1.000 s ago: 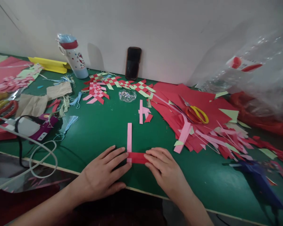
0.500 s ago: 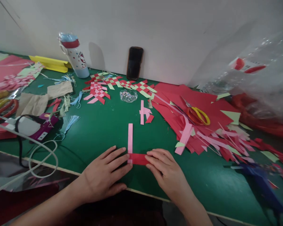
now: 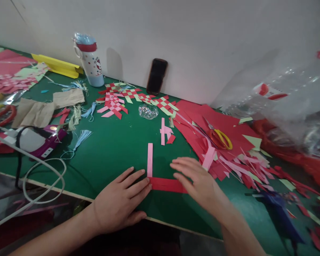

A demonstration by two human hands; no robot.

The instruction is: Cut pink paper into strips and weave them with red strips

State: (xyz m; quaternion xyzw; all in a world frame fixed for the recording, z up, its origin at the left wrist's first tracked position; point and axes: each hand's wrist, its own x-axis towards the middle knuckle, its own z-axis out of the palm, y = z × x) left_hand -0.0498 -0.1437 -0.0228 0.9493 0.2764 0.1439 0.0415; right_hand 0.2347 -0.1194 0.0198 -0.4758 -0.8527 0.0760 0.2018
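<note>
My left hand lies flat on the green table, fingers spread, its fingertips pressing the left end of a red paper strip. A pink paper strip runs away from me and meets the red strip's left end in an L. My right hand hovers over the red strip's right end, fingers stretched out and blurred by motion, holding nothing.
Red paper sheets, cut strips and yellow-handled scissors lie to the right. Woven paper pieces, a dish of beads, a phone and a bottle stand behind. A glue gun with cable lies left.
My right hand has lifted off the red strip and slid to the right, uncovering more of the strip. The left hand stays pressed on the strip's left end.
</note>
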